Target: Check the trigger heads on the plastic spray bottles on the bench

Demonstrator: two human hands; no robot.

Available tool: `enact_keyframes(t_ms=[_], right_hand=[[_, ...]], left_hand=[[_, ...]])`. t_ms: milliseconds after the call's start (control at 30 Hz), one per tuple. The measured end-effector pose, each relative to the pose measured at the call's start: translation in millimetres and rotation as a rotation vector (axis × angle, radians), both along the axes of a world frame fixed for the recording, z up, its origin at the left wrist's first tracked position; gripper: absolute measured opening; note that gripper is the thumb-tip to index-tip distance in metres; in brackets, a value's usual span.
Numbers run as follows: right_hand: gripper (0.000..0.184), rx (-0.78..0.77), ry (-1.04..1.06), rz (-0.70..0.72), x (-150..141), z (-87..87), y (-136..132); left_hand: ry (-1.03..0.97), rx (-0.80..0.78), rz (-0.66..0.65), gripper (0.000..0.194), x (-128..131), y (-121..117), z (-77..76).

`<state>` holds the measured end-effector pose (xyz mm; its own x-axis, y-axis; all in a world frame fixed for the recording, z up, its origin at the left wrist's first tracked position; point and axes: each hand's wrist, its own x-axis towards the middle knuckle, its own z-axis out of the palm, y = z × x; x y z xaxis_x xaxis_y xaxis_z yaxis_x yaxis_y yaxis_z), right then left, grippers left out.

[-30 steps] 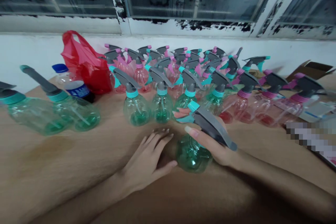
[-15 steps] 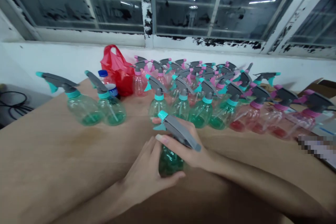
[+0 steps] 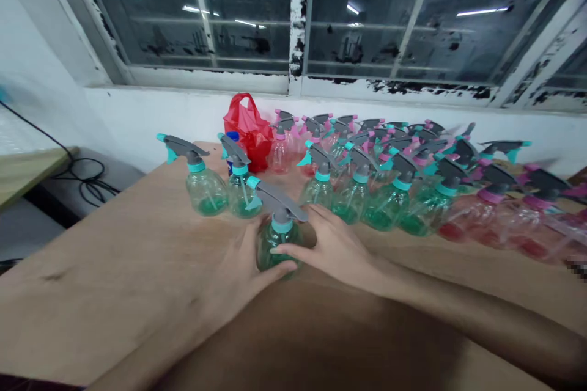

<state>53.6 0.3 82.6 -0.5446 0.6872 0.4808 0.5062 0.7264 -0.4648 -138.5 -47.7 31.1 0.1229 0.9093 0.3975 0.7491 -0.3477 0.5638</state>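
Note:
A green spray bottle [image 3: 280,238] with a grey and teal trigger head stands upright between my hands near the middle of the table. My left hand [image 3: 250,269] curves round its left side, thumb across the front. From the right, my right hand [image 3: 332,247] grips the body, its thumb below the teal collar; the far fingers are partly hidden. Behind it to the left stand two more green spray bottles [image 3: 206,192]. A front row of spray bottles, green [image 3: 389,204] then pink [image 3: 477,214], runs off to the right.
A red plastic bag [image 3: 250,134] and a blue-capped bottle [image 3: 232,136] stand toward the wall. More spray bottles crowd behind the front row. The wooden table [image 3: 114,281] has its left edge in view; black cables [image 3: 87,180] hang beyond it. Windows [image 3: 367,18] line the wall.
My view has swung left. My right hand has come down from the trigger head to the bottle's body, and the held bottle has moved nearer the two green bottles on the left.

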Motion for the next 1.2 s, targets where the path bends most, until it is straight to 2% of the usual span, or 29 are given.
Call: enact_keyframes(t_ms=[133,300,433,600,867,967,1100,1200], right_hand=[[0.047,0.049,-0.073,-0.064,-15.6,4.3,10.2],[0.055,0.057,-0.172,-0.170,-27.9,6.0,29.1],[0.052,0.038,-0.202,-0.218,-37.4,7.9,43.5],[0.049,0.027,-0.222,-0.293,-44.4,10.2,58.6],[0.044,0.004,-0.242,-0.323,-49.7,14.1,72.6],[0.046,0.007,-0.230,-0.318,-52.2,13.6,75.5],[0.050,0.013,-0.192,-0.285,-47.2,12.5,72.8],[0.049,0.014,-0.160,-0.260,-31.8,17.0,61.6]], left_hand=[[0.016,-0.006,0.039,0.081,-16.9,2.9,-4.3],[0.082,0.079,0.108,0.059,-43.7,-4.4,-8.4],[0.125,0.037,0.114,0.049,-54.5,-10.6,-4.5],[0.079,-0.020,0.077,0.034,-49.1,-11.7,-0.3],[0.034,-0.171,0.021,0.031,-35.8,0.8,14.3],[0.032,-0.181,-0.002,0.032,-31.6,8.4,16.9],[0.042,-0.190,-0.014,0.033,-27.2,17.0,15.2],[0.060,-0.182,-0.026,0.032,-24.9,23.5,11.8]])
